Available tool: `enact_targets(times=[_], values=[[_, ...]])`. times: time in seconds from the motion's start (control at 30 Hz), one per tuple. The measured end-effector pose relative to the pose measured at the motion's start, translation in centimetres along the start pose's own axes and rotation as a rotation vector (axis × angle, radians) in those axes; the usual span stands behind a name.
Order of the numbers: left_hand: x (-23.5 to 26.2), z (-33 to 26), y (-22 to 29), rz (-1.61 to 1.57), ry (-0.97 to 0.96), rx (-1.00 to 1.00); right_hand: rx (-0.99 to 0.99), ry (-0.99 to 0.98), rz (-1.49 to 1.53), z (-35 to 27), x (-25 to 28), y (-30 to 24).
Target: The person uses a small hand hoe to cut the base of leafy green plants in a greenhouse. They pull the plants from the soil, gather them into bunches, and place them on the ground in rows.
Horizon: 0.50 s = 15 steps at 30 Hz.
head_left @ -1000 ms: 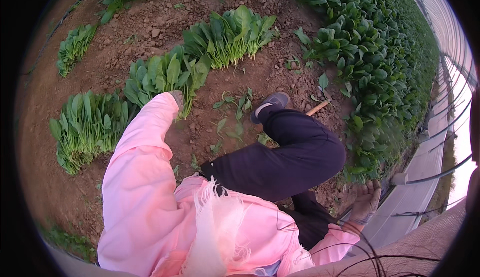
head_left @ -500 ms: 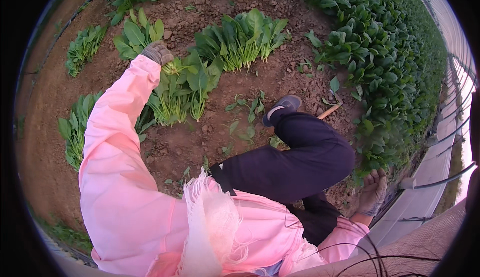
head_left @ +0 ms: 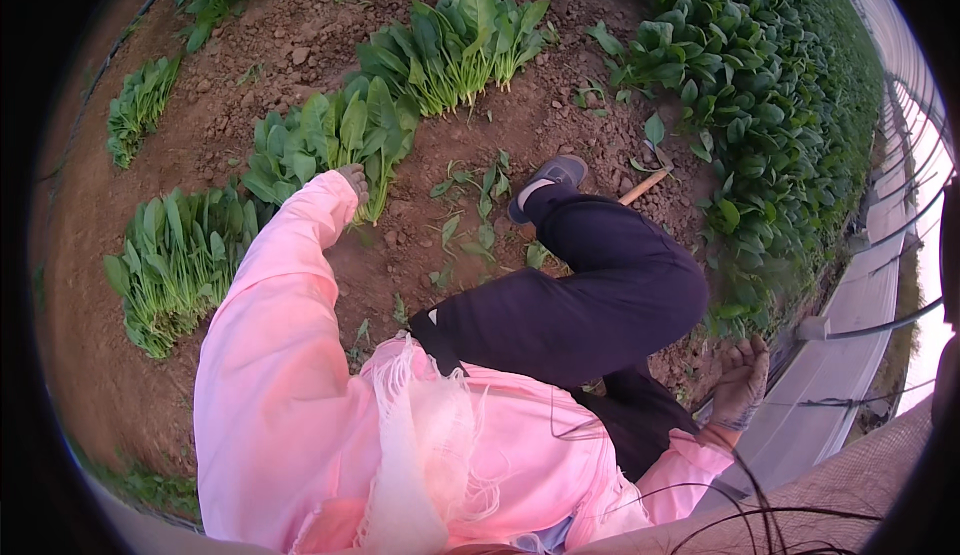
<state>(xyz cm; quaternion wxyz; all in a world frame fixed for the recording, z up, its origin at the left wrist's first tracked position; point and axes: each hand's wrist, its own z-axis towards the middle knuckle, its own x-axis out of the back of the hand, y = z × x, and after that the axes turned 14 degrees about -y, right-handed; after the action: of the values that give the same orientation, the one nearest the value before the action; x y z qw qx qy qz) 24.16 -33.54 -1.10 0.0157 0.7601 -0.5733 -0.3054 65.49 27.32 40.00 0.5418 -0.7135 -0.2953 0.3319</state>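
Note:
My left hand (head_left: pixel 354 181), in a grey glove, is at the root end of a bunch of spinach (head_left: pixel 300 140) lying on the soil. Its fingers look curled round the stems, though my pink sleeve hides part of the grip. Next to it, farther off, lies a larger row of cut spinach (head_left: pixel 455 50), leaves away from me and pale stems nearer. My right hand (head_left: pixel 742 383), also gloved, rests low at the right by the edge of the bed. Its palm is turned up, fingers loosely bent, with nothing in it.
A wooden-handled tool (head_left: pixel 646 187) lies on the soil beyond my shoe (head_left: pixel 560 173). Growing spinach (head_left: pixel 770 125) fills the right side, along a plastic greenhouse wall (head_left: pixel 830 385). More cut bunches lie left (head_left: pixel 180 265) and far left (head_left: pixel 140 110). Loose leaves (head_left: pixel 490 195) scatter mid-ground.
My left hand has come nearer and to the right, lowering the spinach bunch it held raised onto the pile. My right hand stays in nearly the same place. The view has shifted slightly.

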Motion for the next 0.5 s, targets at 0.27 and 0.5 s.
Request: enact_targets(times=[0.27, 0.5], values=[[4.8, 3.1, -3.8, -0.062, 0.017, -0.061, 0.021, -0.031, 0.041, 0.7, -2.5, 1.9], [2.8, 1.7, -4.2, -0.194, -0.133, -0.034, 0.032, -0.002, 0.064, -0.3, -3.6, 1.6]])
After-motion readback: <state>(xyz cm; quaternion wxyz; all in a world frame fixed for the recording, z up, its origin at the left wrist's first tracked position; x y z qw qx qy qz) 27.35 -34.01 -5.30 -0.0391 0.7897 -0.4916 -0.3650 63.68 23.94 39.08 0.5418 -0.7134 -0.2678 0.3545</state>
